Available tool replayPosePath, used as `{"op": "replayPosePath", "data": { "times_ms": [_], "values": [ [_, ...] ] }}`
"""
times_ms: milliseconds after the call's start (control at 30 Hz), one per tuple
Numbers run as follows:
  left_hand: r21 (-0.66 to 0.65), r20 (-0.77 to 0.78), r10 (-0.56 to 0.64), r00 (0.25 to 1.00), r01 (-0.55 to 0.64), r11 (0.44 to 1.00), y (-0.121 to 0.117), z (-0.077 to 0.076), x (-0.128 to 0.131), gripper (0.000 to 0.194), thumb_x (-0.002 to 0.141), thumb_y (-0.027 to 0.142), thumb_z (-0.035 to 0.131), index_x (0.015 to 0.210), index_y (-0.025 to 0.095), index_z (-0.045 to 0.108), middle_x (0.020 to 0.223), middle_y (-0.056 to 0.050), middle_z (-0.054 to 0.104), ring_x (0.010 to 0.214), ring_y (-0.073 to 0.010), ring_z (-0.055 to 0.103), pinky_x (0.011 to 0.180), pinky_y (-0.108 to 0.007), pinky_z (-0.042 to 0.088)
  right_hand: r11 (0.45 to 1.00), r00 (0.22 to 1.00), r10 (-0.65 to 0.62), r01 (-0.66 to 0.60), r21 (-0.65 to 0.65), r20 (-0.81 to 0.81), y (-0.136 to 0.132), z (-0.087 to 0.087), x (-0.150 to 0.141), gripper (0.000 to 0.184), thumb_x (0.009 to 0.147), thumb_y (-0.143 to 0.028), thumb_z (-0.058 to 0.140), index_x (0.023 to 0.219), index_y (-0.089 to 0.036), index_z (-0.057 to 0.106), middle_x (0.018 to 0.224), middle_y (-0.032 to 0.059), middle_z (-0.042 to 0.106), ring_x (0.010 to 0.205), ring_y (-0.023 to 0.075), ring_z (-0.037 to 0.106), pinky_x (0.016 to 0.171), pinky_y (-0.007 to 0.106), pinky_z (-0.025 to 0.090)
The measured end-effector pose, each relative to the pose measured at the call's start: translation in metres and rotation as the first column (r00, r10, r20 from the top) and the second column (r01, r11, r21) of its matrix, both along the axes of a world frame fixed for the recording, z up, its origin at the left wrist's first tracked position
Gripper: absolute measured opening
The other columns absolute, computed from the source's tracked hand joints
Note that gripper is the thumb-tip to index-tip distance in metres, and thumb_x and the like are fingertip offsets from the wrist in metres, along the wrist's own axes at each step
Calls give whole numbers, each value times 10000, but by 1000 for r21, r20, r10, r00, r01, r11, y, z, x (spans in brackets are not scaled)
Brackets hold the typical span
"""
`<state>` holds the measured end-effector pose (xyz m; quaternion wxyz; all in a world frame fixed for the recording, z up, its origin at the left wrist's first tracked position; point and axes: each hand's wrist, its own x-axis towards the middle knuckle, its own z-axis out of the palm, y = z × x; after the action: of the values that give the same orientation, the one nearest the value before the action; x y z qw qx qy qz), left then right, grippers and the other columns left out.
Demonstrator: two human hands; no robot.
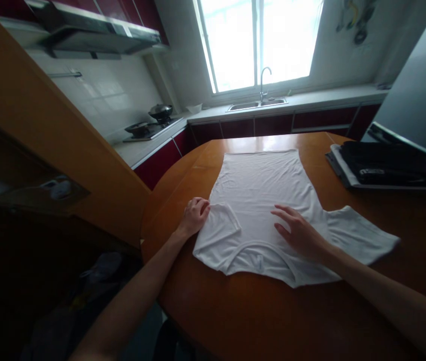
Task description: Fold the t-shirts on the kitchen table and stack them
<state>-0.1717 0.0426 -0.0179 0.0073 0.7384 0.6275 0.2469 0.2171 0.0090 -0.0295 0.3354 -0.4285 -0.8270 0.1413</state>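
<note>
A white T-shirt (261, 185) lies spread on the wooden table, its neckline toward me and its hem toward the window. Its left sleeve is folded inward over the body, while the right sleeve sticks out to the side. At the folded left edge is my left hand (195, 216), fingers bent and close together on the fabric. My right hand (303, 235) is over the right part of the chest with fingers apart, holding nothing; whether it touches the cloth I cannot tell.
The round wooden table (228, 311) carries a stack of dark folded clothes (393, 163) at the right. Beyond it are a counter with a sink (258, 104), a stove (153, 131) with pans, and a grey fridge (419, 85). An orange-brown panel (85, 150) stands at the left.
</note>
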Motion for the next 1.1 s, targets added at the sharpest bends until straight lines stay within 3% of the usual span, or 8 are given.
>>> {"op": "replayPosePath", "data": {
  "times_ms": [233,333,400,500,600,833,967,1100],
  "values": [
    [68,21,57,998,-59,996,3,-2,-3,249,970,365,489,1062,200,651,1156,-106,628,1118,-280,576,1052,-448,451,1000,1000,-19,19,-3,-7,1,2,2,372,943,-267,540,1302,-228,630,1437,115,554,1320,282,542,1125,496,457],
    [110,21,-10,1000,8,994,-3,3,2,276,981,323,466,1157,196,637,1204,-101,632,1176,-261,565,1085,-424,434,1000,1000,-8,8,-3,0,-1,3,1,371,951,-271,529,1307,-225,626,1442,116,547,1327,277,536,1129,490,452],
    [77,-18,-49,999,50,996,-7,5,5,294,990,335,468,1187,213,648,1285,-90,616,1240,-260,538,1111,-430,414,1000,1000,-2,2,-5,9,-2,3,0,370,955,-273,526,1307,-220,624,1445,121,543,1332,278,531,1129,489,451],
    [11,-59,25,998,-24,1000,-12,3,6,311,982,371,496,1187,219,674,1332,-98,596,1273,-291,517,1107,-468,415,1000,1000,5,-5,-7,13,-2,2,0,368,956,-275,524,1306,-216,623,1448,125,539,1328,279,535,1126,490,453],
    [8,-32,67,997,-66,998,-10,-1,2,327,972,367,509,1217,210,660,1316,-106,603,1252,-290,533,1101,-462,425,1000,1000,9,-9,-4,17,-2,2,0,373,956,-274,522,1308,-204,623,1454,130,534,1330,280,531,1131,487,448],
    [119,36,-1,999,-3,993,-6,3,-1,273,952,303,524,1144,212,696,1140,-82,650,1112,-248,596,1042,-398,472,1000,1000,-1,1,-5,14,-3,3,-2,365,953,-281,513,1279,-187,648,1425,144,561,1313,295,546,1122,506,454],
    [75,-12,-28,1000,28,997,-8,10,7,271,969,327,528,1125,236,730,1193,-72,643,1143,-244,580,1053,-409,451,1000,1000,8,-8,-21,28,-4,2,-5,371,956,-283,507,1285,-181,645,1426,148,558,1315,292,546,1131,493,446],
    [-61,-68,-89,994,85,994,10,27,23,276,983,364,517,1100,244,736,1190,-74,657,1159,-251,591,1031,-409,444,999,998,24,-23,-22,51,-5,-1,-8,376,958,-282,503,1291,-172,639,1437,149,550,1322,289,539,1132,479,445]
  ]
}}
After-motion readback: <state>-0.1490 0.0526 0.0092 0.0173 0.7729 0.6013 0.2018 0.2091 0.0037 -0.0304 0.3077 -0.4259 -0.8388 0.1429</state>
